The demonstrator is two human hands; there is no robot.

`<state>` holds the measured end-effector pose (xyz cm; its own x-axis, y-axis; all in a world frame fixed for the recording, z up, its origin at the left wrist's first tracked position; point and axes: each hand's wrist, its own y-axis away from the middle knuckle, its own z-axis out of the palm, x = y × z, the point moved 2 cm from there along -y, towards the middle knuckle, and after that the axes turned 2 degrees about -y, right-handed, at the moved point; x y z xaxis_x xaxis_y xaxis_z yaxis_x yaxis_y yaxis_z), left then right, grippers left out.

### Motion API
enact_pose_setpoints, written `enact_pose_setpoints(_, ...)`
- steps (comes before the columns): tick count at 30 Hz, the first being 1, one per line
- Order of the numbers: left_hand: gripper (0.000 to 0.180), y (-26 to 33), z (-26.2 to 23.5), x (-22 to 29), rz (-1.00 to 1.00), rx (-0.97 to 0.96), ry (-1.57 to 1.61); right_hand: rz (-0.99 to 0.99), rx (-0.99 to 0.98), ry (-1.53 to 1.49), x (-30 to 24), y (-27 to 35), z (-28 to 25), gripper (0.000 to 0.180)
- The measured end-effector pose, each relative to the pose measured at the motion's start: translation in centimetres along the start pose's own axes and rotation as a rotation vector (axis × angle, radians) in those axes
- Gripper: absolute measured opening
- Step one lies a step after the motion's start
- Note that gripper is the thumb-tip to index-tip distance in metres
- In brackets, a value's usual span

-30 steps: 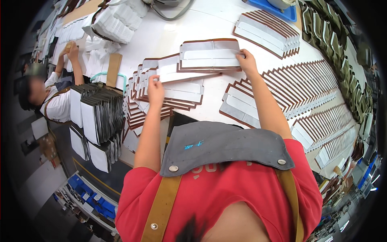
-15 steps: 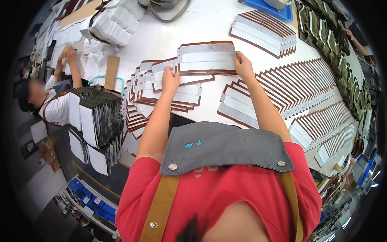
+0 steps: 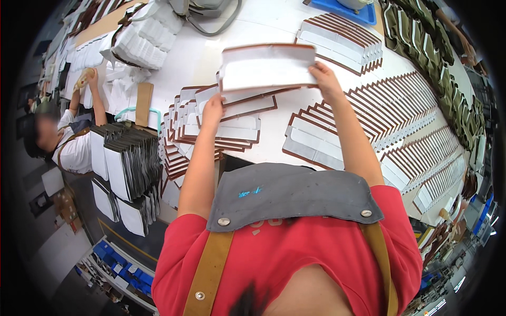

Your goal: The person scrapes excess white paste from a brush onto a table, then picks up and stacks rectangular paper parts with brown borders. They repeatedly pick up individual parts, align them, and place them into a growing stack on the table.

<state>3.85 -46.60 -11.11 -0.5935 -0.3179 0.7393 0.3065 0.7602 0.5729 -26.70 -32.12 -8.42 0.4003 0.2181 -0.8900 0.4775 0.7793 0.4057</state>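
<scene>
A white rectangular panel with brown edging (image 3: 268,69) is raised over the table, slightly blurred by motion. My right hand (image 3: 328,83) pinches its right end. My left hand (image 3: 213,109) is closed at the lower left corner, its fingertips partly hidden; a second panel edge shows just beneath the raised one. Below and left of it lies a loose, overlapping pile of similar panels (image 3: 240,129), close to my left hand. Under my right forearm, a fanned row of the same panels (image 3: 313,141) begins.
More fanned panels (image 3: 337,45) lie at the far right, near a blue tray (image 3: 353,13). Olive-green pieces (image 3: 416,42) line the right edge. Dark-edged white stacks (image 3: 124,163) hang at the left, near another person (image 3: 74,142). A grey bag (image 3: 203,8) sits at the back.
The raised panel has shifted slightly away from me and left, and looks blurred. My right hand has moved right and my left hand slightly left and nearer.
</scene>
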Motion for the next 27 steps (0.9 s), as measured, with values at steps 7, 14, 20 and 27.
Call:
enact_pose_setpoints(7, 0.026, -0.4, -0.8, -0.7, 0.085, 0.035, -0.007, 0.111, 0.007, 0.233, 4.7, -1.3, 2.9, 0.038)
enact_pose_setpoints(14, 0.025, -0.2, -0.2, -0.9, 0.209, 0.22, -0.25, 0.032, 0.091, 0.715, 3.9, -2.4, 3.1, 0.026)
enact_pose_setpoints(20, 0.025, -0.4, 0.2, -0.5, 0.226, 0.283, -0.345, 0.021, 0.147, 0.764, 4.6, -3.9, 2.4, 0.026)
enact_pose_setpoints(27, 0.025, -0.3, 0.0, -0.2, 0.244, 0.29, -0.389, 0.08, 0.11, 0.83, 4.0, -4.0, 2.7, 0.024)
